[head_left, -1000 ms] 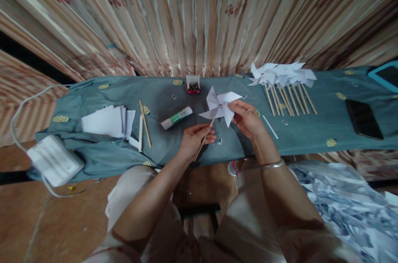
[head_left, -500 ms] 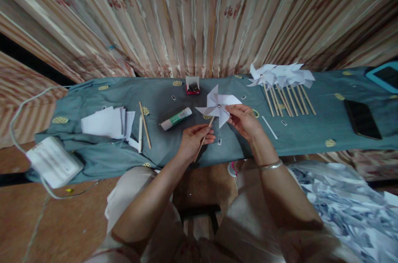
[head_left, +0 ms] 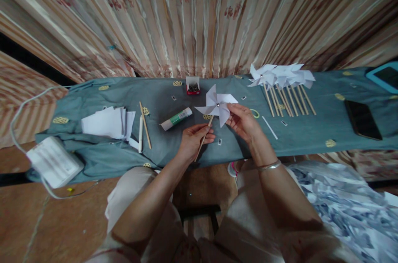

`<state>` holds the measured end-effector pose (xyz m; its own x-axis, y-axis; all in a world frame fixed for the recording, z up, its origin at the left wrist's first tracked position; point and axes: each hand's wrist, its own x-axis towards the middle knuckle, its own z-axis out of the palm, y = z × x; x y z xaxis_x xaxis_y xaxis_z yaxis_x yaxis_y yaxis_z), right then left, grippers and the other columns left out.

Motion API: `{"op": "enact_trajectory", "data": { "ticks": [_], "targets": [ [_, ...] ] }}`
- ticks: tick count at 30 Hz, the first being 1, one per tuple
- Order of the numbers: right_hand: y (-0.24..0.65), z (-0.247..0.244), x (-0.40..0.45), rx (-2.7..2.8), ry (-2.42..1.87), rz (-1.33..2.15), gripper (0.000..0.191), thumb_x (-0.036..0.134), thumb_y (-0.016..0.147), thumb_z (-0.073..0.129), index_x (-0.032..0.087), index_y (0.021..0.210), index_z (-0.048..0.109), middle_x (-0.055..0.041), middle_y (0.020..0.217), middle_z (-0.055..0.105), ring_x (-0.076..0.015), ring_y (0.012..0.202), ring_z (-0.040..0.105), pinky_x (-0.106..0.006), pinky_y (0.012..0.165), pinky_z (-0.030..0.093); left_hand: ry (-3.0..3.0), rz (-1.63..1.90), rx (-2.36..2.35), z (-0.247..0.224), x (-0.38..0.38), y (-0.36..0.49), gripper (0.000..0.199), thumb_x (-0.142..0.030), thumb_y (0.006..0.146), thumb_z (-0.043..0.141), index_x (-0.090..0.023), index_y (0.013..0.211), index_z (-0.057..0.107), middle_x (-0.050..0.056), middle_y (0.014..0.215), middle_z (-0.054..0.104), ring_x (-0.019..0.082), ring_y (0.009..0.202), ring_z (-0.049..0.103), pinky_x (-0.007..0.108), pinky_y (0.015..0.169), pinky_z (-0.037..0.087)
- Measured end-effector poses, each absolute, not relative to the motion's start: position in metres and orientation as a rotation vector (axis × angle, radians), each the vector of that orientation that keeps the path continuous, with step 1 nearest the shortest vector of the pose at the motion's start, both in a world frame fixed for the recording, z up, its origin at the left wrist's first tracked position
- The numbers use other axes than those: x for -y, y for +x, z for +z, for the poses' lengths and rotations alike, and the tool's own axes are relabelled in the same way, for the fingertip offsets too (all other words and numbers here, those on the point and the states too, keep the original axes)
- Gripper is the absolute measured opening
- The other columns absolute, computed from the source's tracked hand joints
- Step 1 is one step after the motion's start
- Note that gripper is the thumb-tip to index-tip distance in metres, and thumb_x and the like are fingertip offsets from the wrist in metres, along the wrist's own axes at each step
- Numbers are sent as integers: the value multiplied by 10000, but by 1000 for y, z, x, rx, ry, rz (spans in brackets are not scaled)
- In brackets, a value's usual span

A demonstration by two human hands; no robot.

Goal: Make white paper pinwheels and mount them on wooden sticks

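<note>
A white paper pinwheel (head_left: 214, 107) on a thin wooden stick is held up over the middle of the table. A small shiny pin head shows at its centre. My left hand (head_left: 193, 138) pinches the stick below the blades. With thumb and fingers, my right hand (head_left: 244, 120) grips the pinwheel's right-hand blade; the fingertips behind the paper are partly hidden. Left of the pinwheel lies a green-and-white glue tube (head_left: 176, 119). Behind it, a small red box (head_left: 193, 86) stands open with dark metal pins inside.
Several finished pinwheels (head_left: 281, 76) lie in a row at back right. A phone (head_left: 362, 120), a white strip (head_left: 269, 127) and a green ring (head_left: 255, 113) are on the right. Leftward are paper sheets (head_left: 105, 122), a loose stick (head_left: 145, 125) and a white power strip (head_left: 55, 162).
The pinwheel's blades have shifted very slightly left and turned a little, with my right hand on the blade. My left hand stays on the stick.
</note>
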<state>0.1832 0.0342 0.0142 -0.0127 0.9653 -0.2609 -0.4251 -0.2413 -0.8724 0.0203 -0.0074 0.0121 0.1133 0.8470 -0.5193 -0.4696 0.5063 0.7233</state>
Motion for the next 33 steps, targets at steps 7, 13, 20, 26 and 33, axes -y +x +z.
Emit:
{"op": "enact_trajectory", "data": {
  "ticks": [7,13,20,26,33],
  "targets": [
    [183,14,-35,669,-1051,1555,368,396,480,934,196,671,693,11,626,734,-116,529,672,-198,519,572,441,1018,-1077,8,7,19,37,-70,811,675,-83,815,710,28,639,700,89,499,637,202,552,551],
    [180,13,-34,615,-1058,1614,384,317,469,944,171,755,732,-3,660,751,-96,552,682,-158,532,566,407,1054,-1047,8,6,20,97,-41,826,627,-81,780,702,39,629,706,93,484,644,186,514,537],
    [177,12,-32,622,-1094,1633,299,287,546,911,170,751,727,-15,648,748,-105,566,694,-155,520,543,404,1061,-1042,9,6,18,76,-51,801,658,-87,793,724,36,628,708,91,479,642,185,512,535],
    [175,13,-30,642,-1111,1655,233,267,588,889,165,710,720,-22,633,745,-105,558,692,-160,539,538,422,1061,-1046,10,6,19,18,-87,763,723,-92,781,721,41,639,707,95,491,638,196,522,532],
    [171,16,-29,684,-1103,1678,239,286,562,900,167,689,736,-27,660,757,-94,563,678,-164,563,551,419,1062,-1058,9,6,20,13,-86,769,709,-97,773,714,38,636,706,93,488,634,195,520,531]
  ]
}}
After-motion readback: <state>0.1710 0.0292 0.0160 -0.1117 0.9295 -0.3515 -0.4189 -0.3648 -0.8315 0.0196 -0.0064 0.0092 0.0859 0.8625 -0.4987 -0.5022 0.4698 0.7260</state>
